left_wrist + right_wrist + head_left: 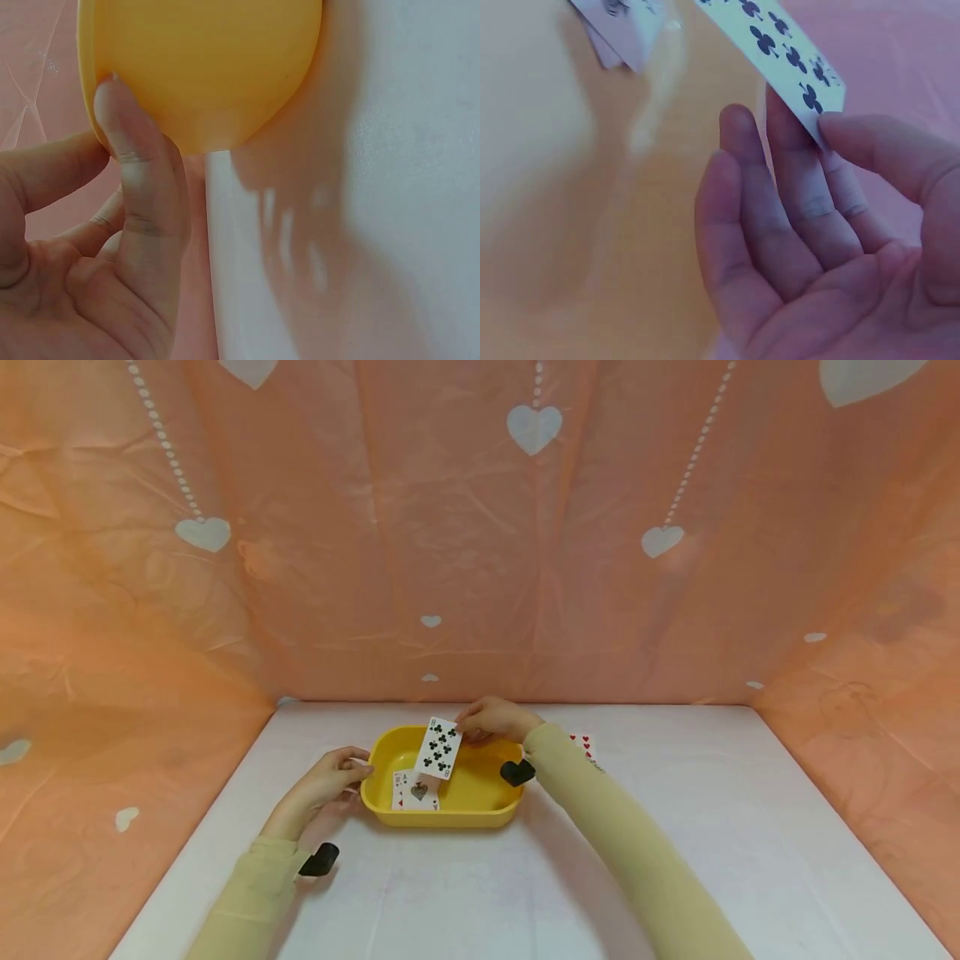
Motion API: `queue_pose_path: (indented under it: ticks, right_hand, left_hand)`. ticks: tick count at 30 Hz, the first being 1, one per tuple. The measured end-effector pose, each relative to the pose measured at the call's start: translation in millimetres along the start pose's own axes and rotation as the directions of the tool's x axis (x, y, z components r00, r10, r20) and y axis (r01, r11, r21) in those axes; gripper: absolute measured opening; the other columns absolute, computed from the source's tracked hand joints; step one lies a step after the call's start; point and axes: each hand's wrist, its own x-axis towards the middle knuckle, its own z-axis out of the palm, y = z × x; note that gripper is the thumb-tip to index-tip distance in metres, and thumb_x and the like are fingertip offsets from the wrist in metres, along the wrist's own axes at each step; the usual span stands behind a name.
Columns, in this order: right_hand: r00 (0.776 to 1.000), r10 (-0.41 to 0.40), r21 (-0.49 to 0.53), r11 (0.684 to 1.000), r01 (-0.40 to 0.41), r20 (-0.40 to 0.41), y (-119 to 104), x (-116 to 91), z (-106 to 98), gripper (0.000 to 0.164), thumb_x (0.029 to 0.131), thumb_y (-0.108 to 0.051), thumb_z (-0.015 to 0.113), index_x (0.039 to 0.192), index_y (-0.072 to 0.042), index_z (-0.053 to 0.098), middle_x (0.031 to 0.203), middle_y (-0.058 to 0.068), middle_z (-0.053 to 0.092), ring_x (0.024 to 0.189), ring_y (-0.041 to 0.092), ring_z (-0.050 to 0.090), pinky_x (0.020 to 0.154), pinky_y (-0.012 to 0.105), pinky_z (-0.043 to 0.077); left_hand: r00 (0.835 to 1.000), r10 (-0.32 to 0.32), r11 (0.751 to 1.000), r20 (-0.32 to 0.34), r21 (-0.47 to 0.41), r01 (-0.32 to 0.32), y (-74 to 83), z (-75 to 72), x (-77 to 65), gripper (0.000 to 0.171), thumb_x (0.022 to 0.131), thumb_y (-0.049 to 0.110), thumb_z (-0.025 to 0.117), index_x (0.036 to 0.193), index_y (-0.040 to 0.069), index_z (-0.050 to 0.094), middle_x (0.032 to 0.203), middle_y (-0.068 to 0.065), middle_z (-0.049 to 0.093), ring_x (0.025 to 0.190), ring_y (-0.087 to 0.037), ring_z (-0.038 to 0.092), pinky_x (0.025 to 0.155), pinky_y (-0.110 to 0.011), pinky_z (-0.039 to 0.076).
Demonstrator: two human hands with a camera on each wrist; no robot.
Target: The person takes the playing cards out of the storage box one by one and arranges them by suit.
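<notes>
A yellow plastic basin point(465, 818) stands on the white table. My left hand point(326, 778) pinches its left rim between thumb and finger, as the left wrist view shows from close by. Over the basin, my right hand point(498, 718) holds a clubs playing card point(438, 748) by one corner. The thumb is on the card's face, with fingers behind it. Inside the basin, toward its left end, lie an ace of spades point(422, 791) and a red-suited card point(398, 792) partly under it.
A hearts card point(584, 744) lies on the table to the right of the basin, partly hidden by my right sleeve point(600, 810). Orange cloth point(480, 568) with white hearts hangs behind the table and along both sides.
</notes>
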Motion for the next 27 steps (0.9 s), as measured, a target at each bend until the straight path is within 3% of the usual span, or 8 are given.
queue_pose_path:
  ticks: [6, 11, 16, 20, 27]
  right_hand:
    - [1.000, -0.011, 0.076, 0.997, 0.011, 0.005, -5.0, -24.4, -30.1, 0.024, 0.092, -0.005, 0.061, 0.113, 0.006, 0.057, 0.097, 0.014, 0.064, 0.086, 0.025, 0.065, 0.090, 0.045, 0.049]
    - [0.999, -0.011, 0.100, 0.995, 0.014, -0.039, 6.4, -46.9, -64.6, 0.028, 0.093, -0.004, 0.058, 0.117, 0.007, 0.053, 0.101, 0.016, 0.061, 0.085, 0.024, 0.065, 0.084, 0.041, 0.053]
    - [0.996, 0.002, 0.139, 0.990, 0.011, -0.094, 29.0, -68.6, -106.1, 0.040, 0.094, 0.001, 0.053, 0.130, 0.011, 0.041, 0.101, 0.015, 0.058, 0.082, 0.021, 0.064, 0.084, 0.040, 0.053]
    - [0.992, -0.013, 0.161, 0.986, 0.033, -0.122, 52.2, -86.2, -134.9, 0.040, 0.094, 0.003, 0.049, 0.131, 0.012, 0.035, 0.097, 0.010, 0.056, 0.084, 0.018, 0.062, 0.085, 0.038, 0.051]
    - [0.981, -0.037, 0.191, 0.979, 0.074, -0.189, 91.4, -111.2, -169.1, 0.046, 0.095, 0.006, 0.047, 0.135, 0.016, 0.029, 0.100, 0.007, 0.059, 0.090, 0.014, 0.061, 0.094, 0.042, 0.046]
  left_hand:
    - [1.000, 0.000, 1.000, 0.003, -0.005, 0.000, 0.4, -0.1, -1.7, 0.038, 0.097, 0.014, 0.056, 0.127, -0.008, 0.045, 0.094, -0.015, 0.061, 0.076, -0.021, 0.060, 0.066, -0.032, 0.052]
    - [1.000, 0.001, 1.000, 0.002, -0.002, -0.001, 0.5, 0.5, -2.2, 0.038, 0.098, 0.013, 0.055, 0.127, -0.008, 0.044, 0.095, -0.017, 0.061, 0.075, -0.020, 0.060, 0.066, -0.032, 0.052]
    - [1.000, -0.012, 1.000, -0.005, 0.001, 0.012, -1.7, 0.4, -1.4, 0.039, 0.098, 0.014, 0.055, 0.128, -0.007, 0.044, 0.096, -0.017, 0.061, 0.076, -0.020, 0.059, 0.066, -0.033, 0.051]
    - [1.000, -0.020, 1.000, -0.008, 0.009, 0.020, -2.2, 0.5, -1.6, 0.040, 0.098, 0.015, 0.056, 0.128, -0.007, 0.044, 0.098, -0.017, 0.062, 0.078, -0.021, 0.060, 0.067, -0.033, 0.051]
    - [1.000, 0.013, 1.000, 0.008, 0.003, -0.013, -0.2, 0.5, -1.8, 0.038, 0.098, 0.013, 0.054, 0.128, -0.009, 0.043, 0.099, -0.020, 0.061, 0.078, -0.022, 0.059, 0.064, -0.031, 0.050]
